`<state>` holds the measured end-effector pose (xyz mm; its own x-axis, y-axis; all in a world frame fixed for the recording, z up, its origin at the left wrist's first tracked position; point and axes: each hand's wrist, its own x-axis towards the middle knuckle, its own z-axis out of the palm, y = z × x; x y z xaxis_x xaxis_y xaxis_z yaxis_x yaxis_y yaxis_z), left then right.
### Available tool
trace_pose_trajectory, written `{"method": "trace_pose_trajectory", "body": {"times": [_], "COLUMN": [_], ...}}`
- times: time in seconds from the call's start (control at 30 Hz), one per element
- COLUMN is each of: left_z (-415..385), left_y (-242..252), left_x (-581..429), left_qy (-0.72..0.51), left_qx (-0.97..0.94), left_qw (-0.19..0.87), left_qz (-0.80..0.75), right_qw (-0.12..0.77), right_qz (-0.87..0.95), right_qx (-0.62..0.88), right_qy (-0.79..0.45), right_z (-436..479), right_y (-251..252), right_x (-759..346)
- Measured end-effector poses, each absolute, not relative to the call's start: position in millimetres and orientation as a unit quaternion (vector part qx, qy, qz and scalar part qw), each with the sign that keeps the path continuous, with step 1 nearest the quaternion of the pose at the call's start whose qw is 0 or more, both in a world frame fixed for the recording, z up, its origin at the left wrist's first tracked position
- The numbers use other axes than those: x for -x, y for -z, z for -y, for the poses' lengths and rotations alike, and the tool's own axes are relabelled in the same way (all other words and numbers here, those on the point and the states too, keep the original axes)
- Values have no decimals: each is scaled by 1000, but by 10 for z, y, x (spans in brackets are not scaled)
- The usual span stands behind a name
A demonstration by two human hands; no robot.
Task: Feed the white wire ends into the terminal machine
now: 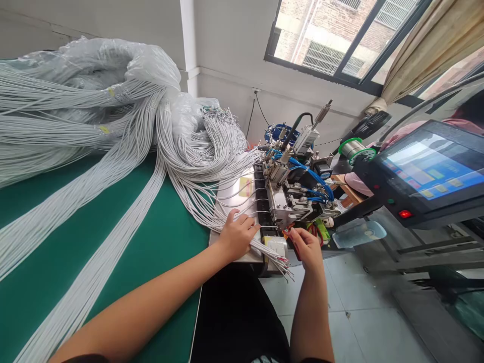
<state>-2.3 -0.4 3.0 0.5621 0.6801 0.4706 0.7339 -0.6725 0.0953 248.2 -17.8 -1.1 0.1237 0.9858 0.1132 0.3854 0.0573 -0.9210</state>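
Observation:
My left hand [238, 234] is closed over a bundle of white cables [270, 252], whose stripped ends with small coloured wires fan out to the right past my fingers. The palm side is hidden. Close by, the fingers of my right hand [307, 246] are pinched at the front of the wire-processing machine [280, 196], where a single white cable [269, 227] reaches across the black track [263, 201]. What the fingertips hold is too small to make out; something dark red shows just under that hand. Several more cables lie across the track, spaced apart.
Thick heaps of white cables [132, 121], partly in clear plastic, cover the green table [151, 222]. At the right are a touchscreen [434, 166], a solder-wire spool [355, 150] and a translucent blue tray [359, 235]. A person in pink sits behind the screen.

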Motion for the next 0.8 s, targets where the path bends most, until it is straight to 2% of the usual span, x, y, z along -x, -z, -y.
{"method": "trace_pose_trajectory", "body": {"times": [0.23,0.33,0.43,0.63,0.8], "left_z": [16,14,10,15,29], "left_y": [-16,-22,-33,-40,-51], "left_x": [12,14,21,28,5], "left_qy": [243,248,255,282,328], "left_qx": [866,869,875,884,849], "left_qw": [63,65,71,106,138], "left_qz": [432,423,406,358,391], "right_qw": [310,291,305,409,432], "right_qz": [740,759,757,684,632], "right_qx": [499,485,486,536,574], "right_qy": [-328,-321,-313,-278,-289], "right_z": [512,531,488,273,154], "right_y": [-429,-467,-438,-314,-231], "right_x": [-2443,-2365,-2321,-2330,-2385]}}
